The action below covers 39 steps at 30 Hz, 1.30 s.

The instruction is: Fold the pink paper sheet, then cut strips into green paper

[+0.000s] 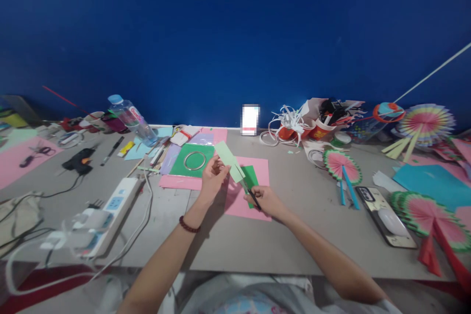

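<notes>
My left hand (215,175) pinches a strip of pale green paper (227,156), held tilted above the table. In my right hand (264,198) is a pair of scissors (253,197) with dark handles, its blades at the lower end of the strip. A slit or edge shows in the paper near the blades; whether they are cutting at this instant I cannot tell. Beneath both hands lies a pink sheet (263,171), with a darker green piece of paper (250,176) on it, partly covered by my right hand.
Left of my hands, a metal ring (194,161) rests on green paper (176,166). Farther left are a power strip (117,208) with cables, a glue gun (79,161) and a plastic bottle (138,120). Paper fans (344,169), a phone (384,216) and cups (322,130) stand or lie to the right.
</notes>
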### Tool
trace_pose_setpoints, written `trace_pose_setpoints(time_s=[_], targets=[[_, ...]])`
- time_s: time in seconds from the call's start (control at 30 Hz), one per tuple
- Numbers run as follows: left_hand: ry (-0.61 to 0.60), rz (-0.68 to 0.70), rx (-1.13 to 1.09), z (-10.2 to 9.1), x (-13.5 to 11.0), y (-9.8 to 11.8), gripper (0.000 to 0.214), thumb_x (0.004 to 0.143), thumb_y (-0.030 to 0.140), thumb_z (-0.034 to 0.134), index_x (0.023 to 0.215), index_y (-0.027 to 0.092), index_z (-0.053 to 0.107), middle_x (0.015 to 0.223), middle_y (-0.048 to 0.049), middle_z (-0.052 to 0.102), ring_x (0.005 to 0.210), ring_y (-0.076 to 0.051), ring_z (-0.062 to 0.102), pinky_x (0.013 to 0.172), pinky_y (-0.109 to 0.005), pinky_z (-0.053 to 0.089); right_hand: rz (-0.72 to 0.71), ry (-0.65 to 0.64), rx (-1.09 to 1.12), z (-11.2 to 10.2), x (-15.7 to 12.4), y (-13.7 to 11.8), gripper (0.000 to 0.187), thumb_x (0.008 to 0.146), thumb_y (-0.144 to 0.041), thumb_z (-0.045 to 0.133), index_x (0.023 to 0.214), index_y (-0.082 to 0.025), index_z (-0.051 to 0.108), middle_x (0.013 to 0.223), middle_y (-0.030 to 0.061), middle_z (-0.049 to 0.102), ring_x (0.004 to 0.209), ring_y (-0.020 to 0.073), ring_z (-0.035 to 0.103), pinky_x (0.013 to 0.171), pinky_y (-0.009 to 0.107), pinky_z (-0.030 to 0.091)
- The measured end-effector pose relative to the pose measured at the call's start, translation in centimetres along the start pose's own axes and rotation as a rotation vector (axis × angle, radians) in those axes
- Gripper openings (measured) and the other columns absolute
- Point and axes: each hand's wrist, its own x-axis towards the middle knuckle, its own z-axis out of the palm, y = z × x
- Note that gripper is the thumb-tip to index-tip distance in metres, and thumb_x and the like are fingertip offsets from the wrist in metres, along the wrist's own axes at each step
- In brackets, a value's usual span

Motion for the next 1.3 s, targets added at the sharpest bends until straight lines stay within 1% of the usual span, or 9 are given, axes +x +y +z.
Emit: trace_pose_setpoints(time_s=[0.23, 0.57, 0.83, 1.07, 1.3], targets=[[0.010, -0.012, 0.001, 0.05, 0.03, -0.01, 0.048, 0.059, 0.031, 0.080, 0.100, 0.020, 0.057, 0.076, 0.0042, 0.052, 0.058, -0.006, 0.051, 0.050, -0.019, 0.040, 0.017, 0.000, 0.000, -0.05, -0.18, -0.29, 0.041, 0.072, -0.052, 0.066, 0.058, -0.021, 0.044, 0.044, -0.0065, 0.047, 0.032, 0.0058, 0.034, 0.028, 0.018, 0.023], [0.001, -0.017, -0.013, -0.05, 0.05, -0.12, 0.050, 0.059, 0.030, 0.081, 0.101, 0.020, 0.056, 0.077, 0.0044, 0.051, 0.058, -0.006, 0.051, 0.051, -0.019, 0.041, 0.042, 0.004, -0.020, -0.06, -0.31, -0.79, 0.040, 0.071, -0.050, 0.067, 0.057, -0.020, 0.044, 0.043, -0.0071, 0.046, 0.031, 0.0045, 0.034, 0.027, 0.016, 0.023], [0.013, -0.022, -0.020, 0.07, 0.03, 0.10, 0.051, 0.057, 0.030, 0.081, 0.100, 0.019, 0.056, 0.075, 0.0048, 0.052, 0.060, -0.006, 0.051, 0.053, -0.019, 0.042, 0.019, 0.012, -0.038, -0.07, 0.04, -0.02, 0.041, 0.072, -0.051, 0.067, 0.057, -0.020, 0.045, 0.044, -0.0071, 0.047, 0.031, 0.0051, 0.035, 0.027, 0.017, 0.025], [0.010, -0.030, -0.019, 0.17, -0.06, 0.17, 0.051, 0.058, 0.030, 0.081, 0.100, 0.019, 0.055, 0.075, 0.0051, 0.051, 0.058, -0.006, 0.050, 0.050, -0.019, 0.040, 0.014, 0.022, -0.040, -0.08, -0.07, -0.24, 0.040, 0.071, -0.050, 0.067, 0.057, -0.020, 0.044, 0.043, -0.0069, 0.047, 0.030, 0.0054, 0.035, 0.027, 0.017, 0.024], [0.005, -0.027, -0.032, 0.11, -0.01, 0.21, 0.052, 0.057, 0.030, 0.081, 0.100, 0.019, 0.055, 0.075, 0.0053, 0.051, 0.059, -0.006, 0.050, 0.051, -0.018, 0.041, 0.011, 0.018, -0.042, -0.10, 0.05, -0.03, 0.041, 0.071, -0.051, 0.067, 0.057, -0.020, 0.045, 0.044, -0.0065, 0.048, 0.031, 0.0057, 0.037, 0.027, 0.017, 0.025]])
